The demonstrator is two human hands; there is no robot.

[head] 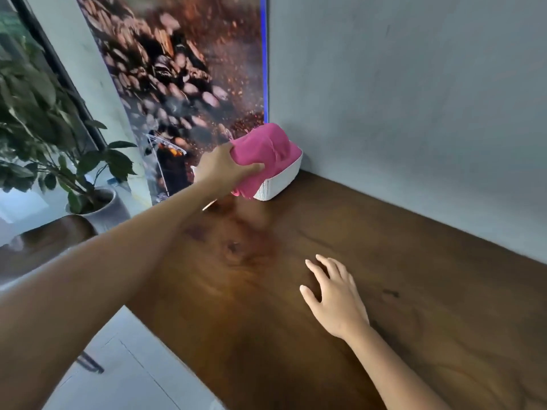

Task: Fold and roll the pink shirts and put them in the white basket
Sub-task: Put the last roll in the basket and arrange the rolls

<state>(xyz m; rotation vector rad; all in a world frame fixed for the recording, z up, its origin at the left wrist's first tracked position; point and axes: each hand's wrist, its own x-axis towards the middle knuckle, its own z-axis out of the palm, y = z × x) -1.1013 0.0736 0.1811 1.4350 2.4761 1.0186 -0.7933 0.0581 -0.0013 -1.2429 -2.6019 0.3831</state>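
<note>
Nearest, the right hand (334, 300) is lying flat on the glossy, dark-grained wooden counter (414, 276), its grip released, fingers straight and slightly spread, well short of the white basket (281, 180). Farther on, the left hand (220, 170) is reaching to the basket's near side, its grip clenching a soft, rolled pink shirt (263, 152) that is bulging above the basket's woven-looking rim. The rounded basket is sitting in the counter's far corner, against the smooth grey wall (414, 99).
</note>
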